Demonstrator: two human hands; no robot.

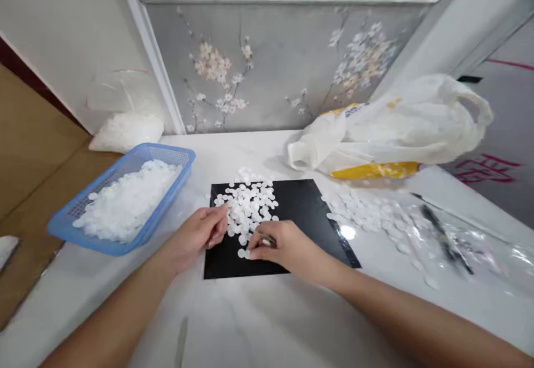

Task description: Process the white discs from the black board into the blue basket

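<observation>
Small white round discs (250, 204) lie in a loose heap on a black rectangular mat (308, 217). At the heap's left edge, over the mat, is my left hand (208, 227). Its fingers are curled together, and what they hold, if anything, is hidden. My right hand (283, 245) rests low over the mat's middle, closed around a thin dark tool (268, 240) that is mostly covered by the fingers; its kind does not show. Beneath those fingertips sit a couple of discs, apart from the heap.
To the left stands a blue mesh basket (120, 248) full of white discs, with a clear bag (127, 131) of white pieces behind. On the right, more loose discs (367, 212) lie beside clear plastic packaging (467, 245). A white and yellow plastic bag (387, 128) is at the back.
</observation>
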